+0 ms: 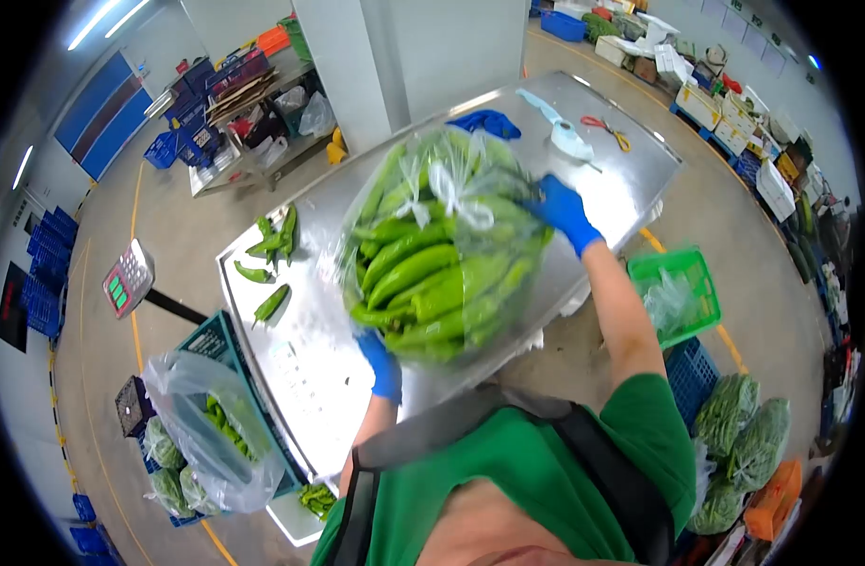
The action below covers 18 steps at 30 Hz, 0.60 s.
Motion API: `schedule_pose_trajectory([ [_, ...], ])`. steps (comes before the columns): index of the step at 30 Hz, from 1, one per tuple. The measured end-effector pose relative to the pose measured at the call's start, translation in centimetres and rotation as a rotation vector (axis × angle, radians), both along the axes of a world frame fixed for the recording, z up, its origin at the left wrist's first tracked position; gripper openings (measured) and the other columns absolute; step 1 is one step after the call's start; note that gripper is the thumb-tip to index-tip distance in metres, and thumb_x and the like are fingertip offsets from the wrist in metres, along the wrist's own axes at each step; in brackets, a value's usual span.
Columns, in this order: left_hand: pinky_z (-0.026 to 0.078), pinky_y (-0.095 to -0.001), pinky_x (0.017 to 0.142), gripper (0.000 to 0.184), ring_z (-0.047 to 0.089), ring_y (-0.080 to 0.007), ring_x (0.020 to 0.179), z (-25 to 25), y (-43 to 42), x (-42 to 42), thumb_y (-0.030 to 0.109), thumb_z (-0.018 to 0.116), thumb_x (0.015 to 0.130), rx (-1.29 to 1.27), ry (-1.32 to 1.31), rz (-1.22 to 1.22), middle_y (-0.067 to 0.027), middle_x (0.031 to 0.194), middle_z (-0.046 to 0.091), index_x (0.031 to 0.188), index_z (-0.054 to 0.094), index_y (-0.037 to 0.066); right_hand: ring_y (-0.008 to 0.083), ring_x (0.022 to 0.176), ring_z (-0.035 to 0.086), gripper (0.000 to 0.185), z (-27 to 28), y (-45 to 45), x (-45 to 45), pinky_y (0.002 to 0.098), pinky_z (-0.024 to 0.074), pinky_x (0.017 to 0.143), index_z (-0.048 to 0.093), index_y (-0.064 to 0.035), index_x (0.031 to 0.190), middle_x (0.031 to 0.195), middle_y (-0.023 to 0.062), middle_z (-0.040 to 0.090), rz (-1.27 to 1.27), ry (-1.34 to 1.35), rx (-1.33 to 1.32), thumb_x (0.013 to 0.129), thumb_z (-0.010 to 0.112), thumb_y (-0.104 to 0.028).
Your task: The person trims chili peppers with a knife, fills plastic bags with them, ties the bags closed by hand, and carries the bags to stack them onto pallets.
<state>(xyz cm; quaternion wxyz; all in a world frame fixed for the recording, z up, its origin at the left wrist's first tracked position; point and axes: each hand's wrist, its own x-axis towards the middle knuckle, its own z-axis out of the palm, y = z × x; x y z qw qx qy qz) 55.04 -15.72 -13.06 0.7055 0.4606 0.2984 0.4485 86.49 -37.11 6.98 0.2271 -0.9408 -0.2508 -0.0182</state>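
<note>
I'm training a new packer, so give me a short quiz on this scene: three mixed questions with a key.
1. What fills the clear bag between the left hand and right hand?
A) carrots B) green peppers C) onions
2. True or false: the scissors lie on the metal table.
3. Fill in: from the wearer's view, loose peppers lie to the ____ of the bag.

Key: 1 B; 2 true; 3 left.
</note>
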Motion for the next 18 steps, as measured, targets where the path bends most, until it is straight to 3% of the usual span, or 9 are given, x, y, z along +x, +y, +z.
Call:
schedule_pose_trajectory([
  [3,0.048,-0.0328,0.081,0.044,0.056,-0.0194,0.096,3.3,1.7,3.2,0.031,0.041,0.092,-0.005,-0.099,-0.089,-0.0117,0.112,0.054,0.123,0.042,0.000,0.0325,0.079,0.058,0.035,-2.6,-1.3,-0.2,0.0382,0.0463,0.069,0.056,-0.0066,0.087,0.091,0.0099,0.055,0.090,-0.180,0.150,0.074,0.062,-0.039],
  [6,0.048,-0.0323,0.081,0.040,0.056,-0.0182,0.095,3.2,5.9,6.9,0.028,0.043,0.092,0.175,0.061,-0.217,-0.0106,0.110,0.055,0.119,0.044,-0.002,0.0262,0.071,0.058,0.023,-3.1,-1.9,-1.0,0.0356,0.0456,0.063,0.056,-0.0061,0.090,0.086,0.0072,0.054,0.035,-0.203,0.250,0.076,0.063,-0.023],
  [7,0.048,-0.0311,0.079,0.038,0.055,-0.0172,0.094,2.3,7.7,9.0,0.026,0.043,0.092,0.020,-0.106,-0.283,-0.0098,0.111,0.055,0.118,0.045,-0.001,0.0227,0.070,0.057,0.023,-4.0,-2.4,-0.8,0.0341,0.0456,0.063,0.056,-0.0044,0.092,0.086,0.0065,0.054,0.020,-0.108,0.402,0.074,0.063,-0.017],
  [8,0.048,-0.0326,0.082,0.036,0.055,-0.0191,0.096,8.0,6.9,11.6,0.024,0.041,0.092,-0.172,-0.223,-0.426,-0.0081,0.113,0.053,0.122,0.044,0.003,0.0191,0.069,0.057,0.023,-4.6,-3.0,0.1,0.0325,0.0457,0.064,0.055,-0.0027,0.093,0.085,0.0058,0.054,0.007,-0.013,0.549,0.073,0.064,-0.011],
  [11,0.046,-0.0286,0.078,0.034,0.055,-0.0165,0.095,5.8,13.6,19.2,0.023,0.048,0.090,-0.119,-0.145,-0.599,-0.0067,0.109,0.055,0.115,0.048,0.001,0.0128,0.072,0.055,0.027,-4.9,-4.2,2.2,0.0282,0.0455,0.063,0.055,0.0011,0.095,0.085,0.0066,0.054,-0.443,0.537,0.781,0.071,0.065,-0.003],
  [13,0.038,-0.0344,0.092,0.051,0.046,-0.0234,0.110,-1.0,20.2,25.0,0.032,0.054,0.086,0.198,0.017,-0.503,-0.0141,0.122,0.048,0.125,0.042,0.000,0.0134,0.076,0.055,0.031,-2.5,-3.2,2.0,0.0272,0.0454,0.065,0.055,0.0025,0.098,0.089,0.0088,0.055,-0.218,0.112,0.587,0.070,0.066,-0.002],
  [16,0.032,-0.0370,0.097,0.073,0.039,-0.0296,0.118,2.8,21.3,27.5,0.047,0.055,0.081,0.474,0.629,-0.131,-0.0170,0.131,0.038,0.133,0.030,0.001,0.0161,0.083,0.055,0.041,3.7,-0.5,1.3,0.0284,0.0451,0.073,0.056,0.0020,0.105,0.103,0.0128,0.056,0.063,-0.298,0.533,0.066,0.069,0.000],
  [17,0.033,-0.0392,0.096,0.080,0.039,-0.0309,0.118,6.1,20.2,26.8,0.054,0.054,0.078,0.240,0.594,-0.122,-0.0169,0.133,0.035,0.134,0.026,0.003,0.0218,0.091,0.056,0.050,5.4,1.2,0.3,0.0305,0.0432,0.082,0.055,0.0003,0.110,0.116,0.0145,0.052,0.200,-0.071,0.692,0.062,0.070,0.003],
  [18,0.034,-0.0414,0.095,0.088,0.039,-0.0322,0.119,9.9,19.0,25.5,0.060,0.054,0.075,0.018,0.557,-0.114,-0.0168,0.134,0.033,0.136,0.023,0.005,0.0237,0.091,0.058,0.049,5.4,2.5,0.8,0.0305,0.0466,0.077,0.055,-0.0016,0.113,0.124,0.0149,0.048,0.523,-0.240,0.431,0.065,0.068,-0.004],
])
